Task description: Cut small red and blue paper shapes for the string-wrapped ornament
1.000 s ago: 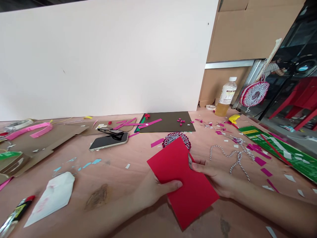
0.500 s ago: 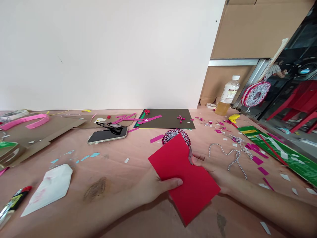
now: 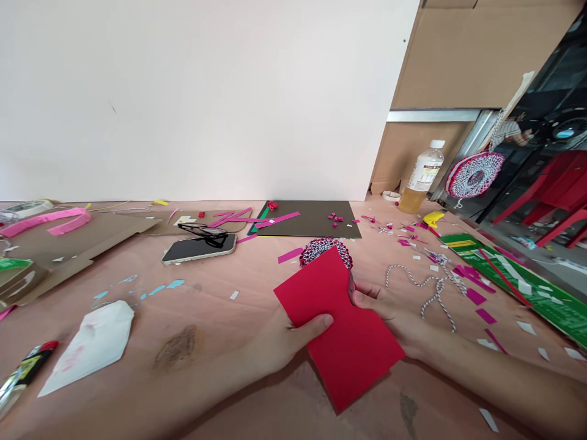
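1. My left hand (image 3: 288, 342) clasps the red paper (image 3: 351, 348), thumb on top; my right hand (image 3: 380, 305) pinches its notched edge, beside a grey sliver (image 3: 351, 286) too hidden to name.
2. Best, I judge: hold the paper flat, turn it slowly.
3. Beyond it, a round mat (image 3: 316, 252) lies on the surface (image 3: 220, 318).

Red paper sheet (image 3: 343, 342), matte and unpatterned, which I view from above: held slantwise over the worktop (image 3: 257, 269), one corner directed away, the opposite toward the camera. A curved notch interrupts its right edge; I cannot identify the greyish sliver (image 3: 351, 286) there.
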`<state>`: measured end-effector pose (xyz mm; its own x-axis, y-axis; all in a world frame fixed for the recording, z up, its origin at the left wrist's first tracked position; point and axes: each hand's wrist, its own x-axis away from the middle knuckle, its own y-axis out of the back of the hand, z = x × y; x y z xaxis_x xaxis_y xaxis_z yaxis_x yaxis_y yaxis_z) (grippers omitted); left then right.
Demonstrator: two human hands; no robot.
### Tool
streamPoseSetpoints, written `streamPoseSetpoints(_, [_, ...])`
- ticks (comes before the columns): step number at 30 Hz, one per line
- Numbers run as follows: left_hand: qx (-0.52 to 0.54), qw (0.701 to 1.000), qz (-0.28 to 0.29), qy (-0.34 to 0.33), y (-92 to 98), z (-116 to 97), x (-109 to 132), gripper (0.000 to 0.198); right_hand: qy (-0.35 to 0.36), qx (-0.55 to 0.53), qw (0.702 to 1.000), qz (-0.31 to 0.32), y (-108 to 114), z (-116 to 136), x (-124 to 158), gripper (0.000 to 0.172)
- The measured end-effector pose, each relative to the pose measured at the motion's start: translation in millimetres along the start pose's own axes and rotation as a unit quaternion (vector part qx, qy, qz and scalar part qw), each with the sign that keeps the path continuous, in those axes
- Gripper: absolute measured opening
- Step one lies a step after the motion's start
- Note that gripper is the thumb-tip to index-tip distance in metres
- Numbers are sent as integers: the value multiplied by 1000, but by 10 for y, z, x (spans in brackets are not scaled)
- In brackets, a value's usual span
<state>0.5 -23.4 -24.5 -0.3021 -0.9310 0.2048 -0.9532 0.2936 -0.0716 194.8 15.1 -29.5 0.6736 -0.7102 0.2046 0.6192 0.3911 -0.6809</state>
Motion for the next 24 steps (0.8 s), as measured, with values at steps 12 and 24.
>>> streamPoseSetpoints(12, [65, 998, 24, 2, 6, 31, -16, 27, 4, 9, 1000, -19, 0, -9, 4, 34])
streamPoseSetpoints(24, [75, 996, 37, 9, -2, -7, -15, 30, 23, 24, 997, -68, 17, -33, -14, 24])
